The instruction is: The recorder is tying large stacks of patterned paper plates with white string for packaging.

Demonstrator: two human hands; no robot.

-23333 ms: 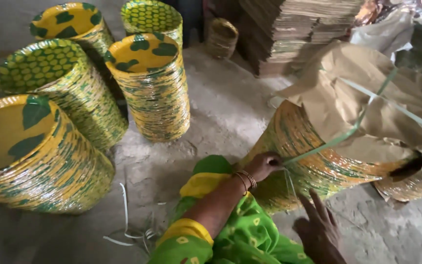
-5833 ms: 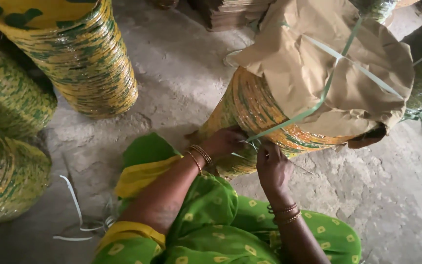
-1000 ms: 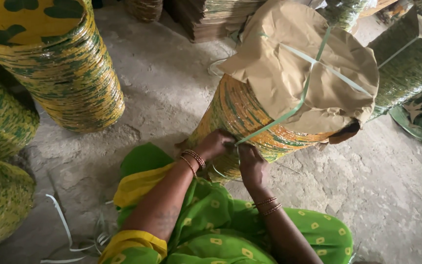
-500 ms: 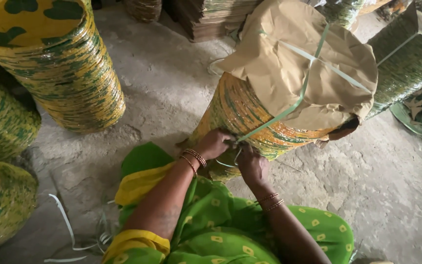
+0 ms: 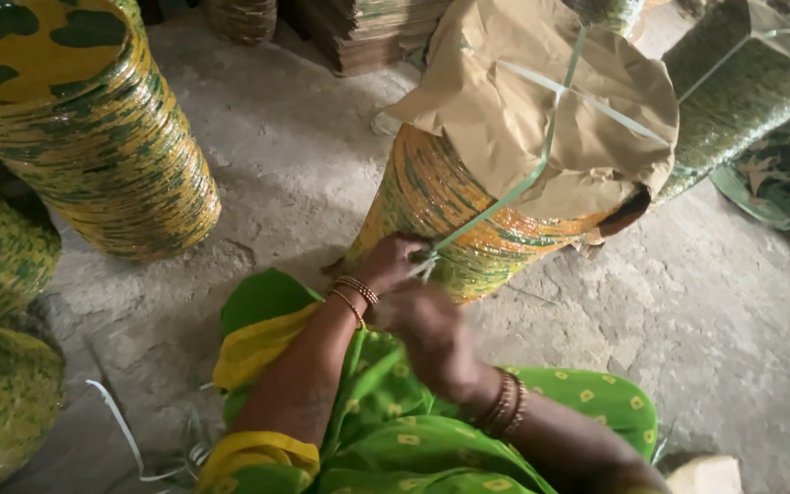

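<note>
Your left hand [image 5: 393, 263] pinches the green strap [image 5: 505, 194] at the paper-capped stack [image 5: 468, 220]; your right hand [image 5: 427, 334] is blurred, grip unreadable. Risk: slack strap slips, tilted stack spills.

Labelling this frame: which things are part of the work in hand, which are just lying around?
In hand: left hand and right hand at the green strap on the paper-capped plate stack.
Lying about: uncovered stack, loose white strap, flat paper pile.

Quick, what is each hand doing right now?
Left hand: closed on the green strap at the side of the paper-capped stack.
Right hand: blurred; grip cannot be told.
</note>
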